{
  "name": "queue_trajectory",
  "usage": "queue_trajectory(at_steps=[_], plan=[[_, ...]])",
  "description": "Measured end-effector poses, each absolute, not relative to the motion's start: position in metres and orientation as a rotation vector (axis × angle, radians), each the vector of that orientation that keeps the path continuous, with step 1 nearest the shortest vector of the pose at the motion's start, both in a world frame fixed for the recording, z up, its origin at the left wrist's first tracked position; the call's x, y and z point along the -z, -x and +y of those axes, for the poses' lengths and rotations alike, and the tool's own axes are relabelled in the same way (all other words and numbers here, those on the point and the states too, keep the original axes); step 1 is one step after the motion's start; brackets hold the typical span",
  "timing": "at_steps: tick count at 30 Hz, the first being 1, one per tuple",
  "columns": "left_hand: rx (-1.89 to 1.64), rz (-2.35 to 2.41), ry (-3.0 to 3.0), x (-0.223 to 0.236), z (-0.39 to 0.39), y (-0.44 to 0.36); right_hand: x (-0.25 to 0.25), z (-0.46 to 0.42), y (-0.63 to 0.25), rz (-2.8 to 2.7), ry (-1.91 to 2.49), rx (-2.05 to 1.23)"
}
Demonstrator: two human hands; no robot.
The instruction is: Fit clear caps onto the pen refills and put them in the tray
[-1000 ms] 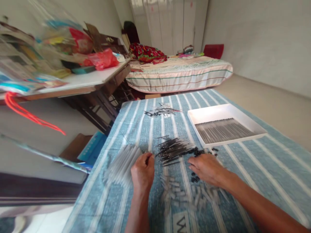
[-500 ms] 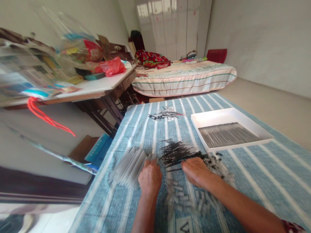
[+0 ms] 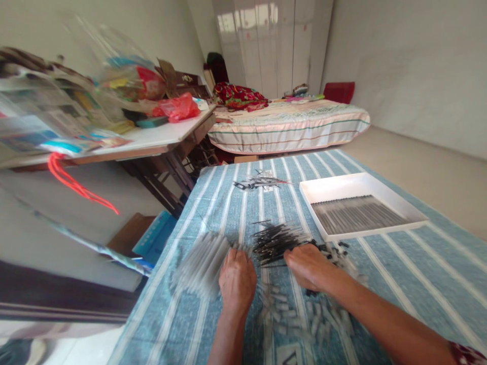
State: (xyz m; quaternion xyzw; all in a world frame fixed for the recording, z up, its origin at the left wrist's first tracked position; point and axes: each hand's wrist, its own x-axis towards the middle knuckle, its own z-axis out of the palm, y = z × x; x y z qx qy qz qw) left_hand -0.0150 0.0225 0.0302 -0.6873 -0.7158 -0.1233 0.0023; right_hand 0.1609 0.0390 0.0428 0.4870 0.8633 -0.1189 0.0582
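My left hand point(image 3: 238, 279) is closed at the right end of a pile of translucent grey pen barrels point(image 3: 207, 261). Its curled fingers hide whatever they grip. My right hand point(image 3: 306, 266) is also closed, its fingertips pinched together at the lower right edge of a heap of thin black pen refills point(image 3: 272, 243). What the pinch holds, if anything, is hidden. Small black and clear pieces point(image 3: 344, 256) lie beyond the right wrist, partly covered by the forearm. Between and below the hands are scattered short translucent caps or sleeves point(image 3: 283, 314), somewhat blurred.
A white box lid point(image 3: 380, 233) at the right holds a row of grey pens point(image 3: 357, 213). Further back on the striped cloth point(image 3: 224, 197) lies a small bunch of dark thin parts point(image 3: 258, 181). A cluttered side table point(image 3: 152, 142) stands left, a bed point(image 3: 289, 124) behind.
My left hand has shifted slightly right. A dark refill that stuck out left of my right fingertips no longer shows there. A small black piece now shows below my right hand.
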Motion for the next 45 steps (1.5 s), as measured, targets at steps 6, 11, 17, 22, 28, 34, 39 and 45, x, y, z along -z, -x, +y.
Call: queue_trajectory(at_steps=[6,11,17,22,28,34,39,45], plan=[[1.107,-2.016,2.547,-0.028,0.024,0.01,-0.078,0.043,-0.192,2.572,-1.582,-0.003],[1.27,-1.91,2.666,-0.03,0.021,0.005,-0.09,0.045,-0.203,2.532,-1.577,-0.116],[1.309,-1.892,2.705,-0.03,0.021,0.004,-0.089,0.045,-0.206,2.513,-1.56,-0.116],[1.332,-1.855,2.724,-0.031,0.021,0.003,-0.084,0.047,-0.209,2.533,-1.546,-0.177],[1.308,-1.819,2.811,-0.033,0.02,0.001,-0.089,0.046,-0.208,2.593,-1.467,-0.242],[1.328,-1.839,2.85,-0.034,0.019,0.001,-0.097,0.046,-0.208,2.598,-1.392,-0.324],[1.288,-1.95,2.923,-0.037,0.018,0.001,-0.1,0.045,-0.207,2.602,-1.329,-0.332],[1.514,-2.284,3.133,-0.035,0.016,0.001,-0.101,0.045,-0.209,2.604,-1.312,-0.277]])
